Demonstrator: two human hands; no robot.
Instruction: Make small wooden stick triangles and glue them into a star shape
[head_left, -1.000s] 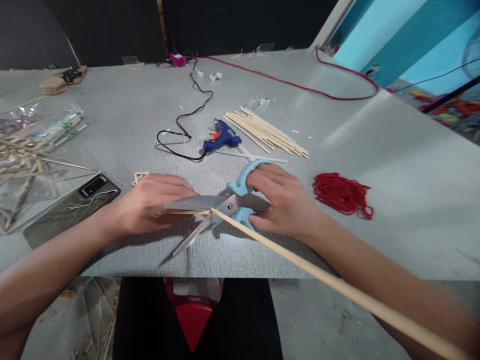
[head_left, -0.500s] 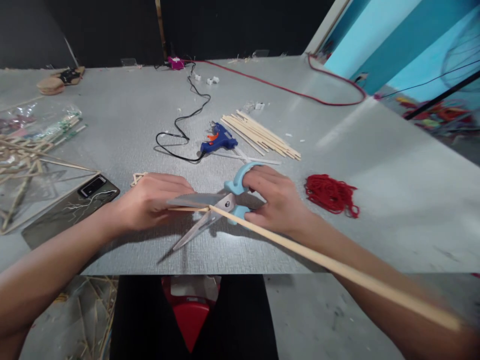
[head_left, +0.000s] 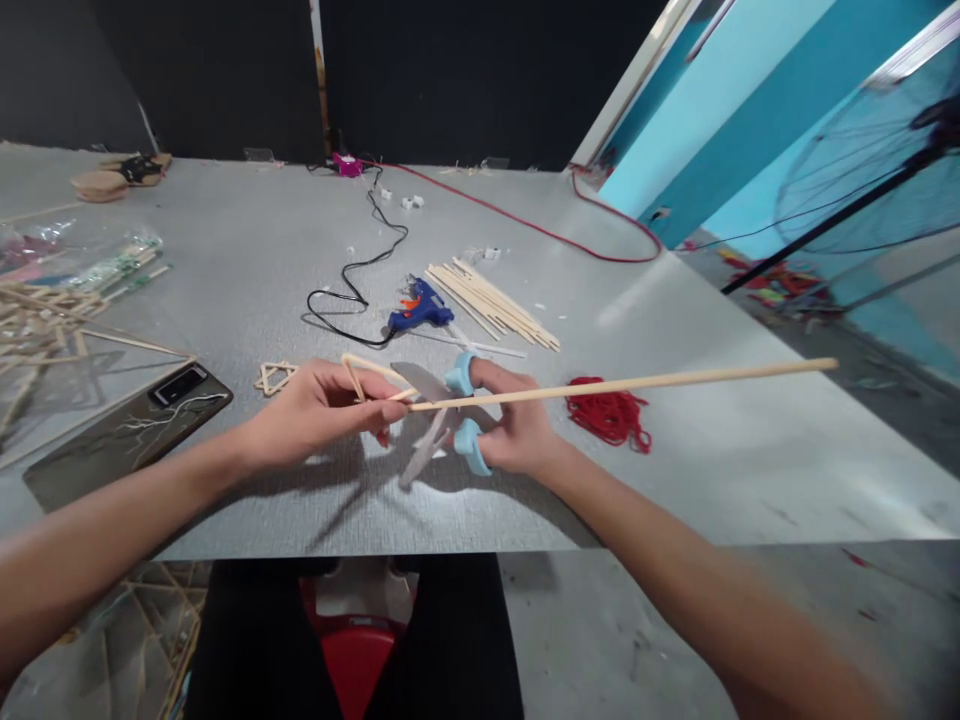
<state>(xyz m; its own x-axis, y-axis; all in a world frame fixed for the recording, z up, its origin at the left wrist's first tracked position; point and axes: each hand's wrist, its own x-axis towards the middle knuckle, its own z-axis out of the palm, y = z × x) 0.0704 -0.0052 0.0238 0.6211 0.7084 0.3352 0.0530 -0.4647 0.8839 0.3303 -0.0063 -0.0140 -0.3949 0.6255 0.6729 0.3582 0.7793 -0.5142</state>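
Observation:
My left hand point(head_left: 322, 405) pinches a small triangle of thin wooden sticks point(head_left: 371, 368), with one long wooden stick point(head_left: 645, 383) running from it far out to the right. My right hand point(head_left: 517, 420) has its fingers through the light blue handles of a pair of scissors point(head_left: 463, 440). The scissor blades are spread and lie beneath the long stick, close to my left fingertips. A small star-shaped stick frame point(head_left: 275, 377) lies on the table behind my left wrist. Red yarn point(head_left: 609, 412) sits in a heap beyond my right hand, partly crossed by the stick.
Behind the hands are a blue glue gun point(head_left: 420, 305) with a black cord and a bundle of wooden sticks point(head_left: 495, 300). A phone point(head_left: 127, 435) lies at left, near piled sticks and plastic bags point(head_left: 67, 290). The grey table point(head_left: 720, 470) ends just before my lap.
The long stick has swung up from pointing down right to nearly level. My left hand has turned, showing the triangle. The scissors have turned and shifted, their blades now under the stick.

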